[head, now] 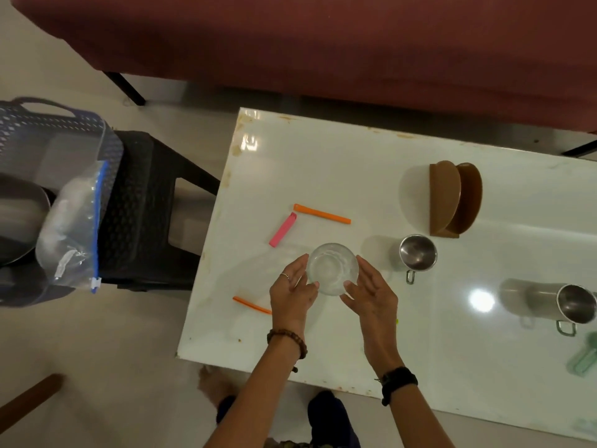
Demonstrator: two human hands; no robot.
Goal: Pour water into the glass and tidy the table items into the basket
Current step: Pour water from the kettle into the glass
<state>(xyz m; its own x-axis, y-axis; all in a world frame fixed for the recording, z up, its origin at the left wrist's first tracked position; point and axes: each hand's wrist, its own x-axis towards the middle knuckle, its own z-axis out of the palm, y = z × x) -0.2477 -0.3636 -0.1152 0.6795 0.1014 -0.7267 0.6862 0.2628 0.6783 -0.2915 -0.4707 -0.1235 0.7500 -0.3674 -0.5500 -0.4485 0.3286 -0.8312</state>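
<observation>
A clear glass [332, 268] stands upright on the white table [355, 163], near its left front part. My left hand [292, 294] touches the glass on its left side and my right hand [371, 294] on its right side, fingers curved around it. Two orange clips [322, 214] [252, 304] and a pink clip [283, 234] lie on the table left of and behind the glass. The dark woven basket [19, 130] sits on a black stool [145, 189] left of the table, with a clear zip bag [74, 227] hanging over its rim.
Two steel mugs [417, 256] [576, 303] stand right of the glass. A brown napkin holder [454, 199] is behind them. A green object [584, 360] shows at the right edge. A maroon sofa [323, 43] runs along the far side.
</observation>
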